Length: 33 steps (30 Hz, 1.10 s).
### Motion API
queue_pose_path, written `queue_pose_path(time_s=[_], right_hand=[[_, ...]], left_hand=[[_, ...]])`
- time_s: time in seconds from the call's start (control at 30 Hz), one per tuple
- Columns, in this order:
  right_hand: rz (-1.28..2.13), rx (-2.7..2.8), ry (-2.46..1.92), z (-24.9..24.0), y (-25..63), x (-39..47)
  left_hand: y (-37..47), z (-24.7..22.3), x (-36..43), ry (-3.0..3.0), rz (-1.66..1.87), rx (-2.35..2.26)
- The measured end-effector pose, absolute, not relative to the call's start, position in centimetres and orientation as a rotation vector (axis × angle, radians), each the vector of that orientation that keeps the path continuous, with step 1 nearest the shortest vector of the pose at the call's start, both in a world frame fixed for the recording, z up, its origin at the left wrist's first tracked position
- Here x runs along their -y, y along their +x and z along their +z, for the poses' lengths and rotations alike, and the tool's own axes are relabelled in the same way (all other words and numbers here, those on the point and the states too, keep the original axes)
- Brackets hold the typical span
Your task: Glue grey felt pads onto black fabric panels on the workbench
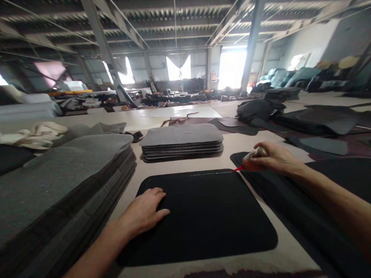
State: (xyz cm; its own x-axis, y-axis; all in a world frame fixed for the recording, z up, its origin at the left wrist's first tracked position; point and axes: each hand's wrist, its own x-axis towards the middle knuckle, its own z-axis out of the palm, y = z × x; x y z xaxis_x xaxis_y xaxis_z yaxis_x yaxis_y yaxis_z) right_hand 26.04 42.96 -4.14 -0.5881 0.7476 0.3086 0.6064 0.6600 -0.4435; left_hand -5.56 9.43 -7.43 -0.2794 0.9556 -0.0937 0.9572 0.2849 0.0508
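A black rounded mat (206,218) lies flat on the pale worktable in front of me. My left hand (147,209) rests on its left side, fingers laid out flat. Over at the far right corner, my right hand (272,157) is wrapped round a glue bottle (254,158) with a red nozzle. The nozzle tip points down at the mat's far right corner, and I cannot tell whether it touches. A thin shiny line runs along the far edge of the mat, left of the nozzle.
Beyond the mat stands a stack of grey rounded pieces (182,141). A tall pile of grey felt sheets (70,171) is close on the left. Black sheets (293,205) lie to the right, under my forearm. A dark bundle (254,111) sits further back.
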Motion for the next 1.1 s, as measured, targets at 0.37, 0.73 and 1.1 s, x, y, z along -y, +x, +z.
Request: queue_pose_path(time_s=[0.37, 0.73, 1.1], right_hand=[[0.506, 2.428, -1.086, -3.1, 28.8, -39.6], [0.747, 2.320, -1.085, -3.5, 35.8, -30.5], [0.948, 2.183, -1.213, -5.2, 40.0, -25.2]], left_hand=[[-6.3, -8.1, -9.8, 1.821, -0.124, -2.428], [-6.6, -8.6, -10.2, 1.860, -0.169, -2.397], [-6.7, -8.8, -10.3, 1.875, -0.153, -2.393]])
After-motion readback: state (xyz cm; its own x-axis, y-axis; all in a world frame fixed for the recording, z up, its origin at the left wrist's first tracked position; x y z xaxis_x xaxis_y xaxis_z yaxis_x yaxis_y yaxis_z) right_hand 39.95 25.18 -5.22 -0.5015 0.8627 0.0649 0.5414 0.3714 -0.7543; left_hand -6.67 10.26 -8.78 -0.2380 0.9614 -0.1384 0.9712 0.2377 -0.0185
